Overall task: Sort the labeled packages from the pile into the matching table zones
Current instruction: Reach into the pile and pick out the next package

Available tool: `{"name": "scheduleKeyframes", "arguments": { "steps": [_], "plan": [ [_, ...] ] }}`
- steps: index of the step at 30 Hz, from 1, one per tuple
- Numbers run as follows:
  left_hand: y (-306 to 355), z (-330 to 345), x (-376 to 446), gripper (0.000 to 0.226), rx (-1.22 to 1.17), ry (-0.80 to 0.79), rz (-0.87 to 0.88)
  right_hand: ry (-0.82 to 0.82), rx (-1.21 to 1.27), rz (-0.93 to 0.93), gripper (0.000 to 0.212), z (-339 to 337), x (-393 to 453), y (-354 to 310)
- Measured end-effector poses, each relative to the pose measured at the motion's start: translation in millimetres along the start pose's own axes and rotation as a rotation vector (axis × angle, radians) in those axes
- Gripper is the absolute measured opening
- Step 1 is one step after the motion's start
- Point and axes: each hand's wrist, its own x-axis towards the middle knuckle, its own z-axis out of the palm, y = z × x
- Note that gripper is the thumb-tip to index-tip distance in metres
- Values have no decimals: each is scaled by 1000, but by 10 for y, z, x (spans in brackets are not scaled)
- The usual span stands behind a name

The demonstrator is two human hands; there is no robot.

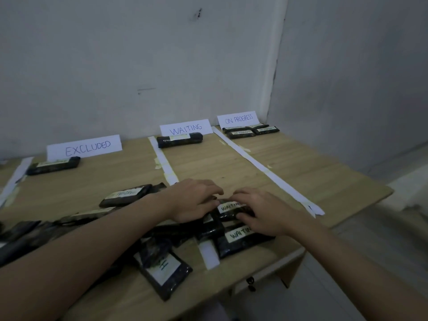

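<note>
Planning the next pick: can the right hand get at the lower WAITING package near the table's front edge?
Probably yes. The lower WAITING package lies right beside the right hand, its label face up, nothing on top except that hand's own palm edge. The left hand is on the neighbouring package, not in the way.

pile [162, 239] of dark wrapped packages sprawling across the near worktop | top package [228, 210] showing a white WAITING label, both hands gripping it | second WAITING package [240, 243] lying flat just beneath | one package [179, 140] sitting under the WAITING sign [185, 127] | one [53, 165] by EXCLUDED sign [84, 147] | three [250, 130] clustering at ON PROGRESS sign [237, 118]
</note>
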Motion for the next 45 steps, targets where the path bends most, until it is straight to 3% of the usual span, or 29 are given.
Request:
{"name": "scheduleKeyframes", "arguments": {
  "steps": [6, 11, 14, 19, 24, 27, 32, 36, 45],
  "plan": [
    [12, 18, -155, 36, -15, 16, -23, -175, 127, 189, 67, 32, 172, -28],
    [-51, -7, -253, 37, -52, 48, -62, -238, 34, 212, 51, -72, 314, -83],
    [-121, -14, -283, 38, -98, 64, -98, -12, -193, 142, 49, -140, 318, -12],
    [-113, 4, -238, 38, -493, 254, -281, 423, -5, 19, 61, -133, 299, 7],
    [-111, -36, -192, 29, -1011, 398, -384, 509, 113, -125, 59, -79, 363, -183],
    [-186, -56, -258, 21, -1148, 435, -369, 498, 131, -154, 61, -56, 422, -307],
    [-365, -60, -472, 18, -1227, 458, -429, 448, 154, -157, 64, 9, 532, -453],
    [-528, -33, -571, 18, -1276, 482, -483, 469, -30, -177, 62, 64, 709, -560],
    [-1009, -56, -416, 18, -1017, 499, -640, 348, -96, -162, 56, 139, 1417, -506]
  ]
}}
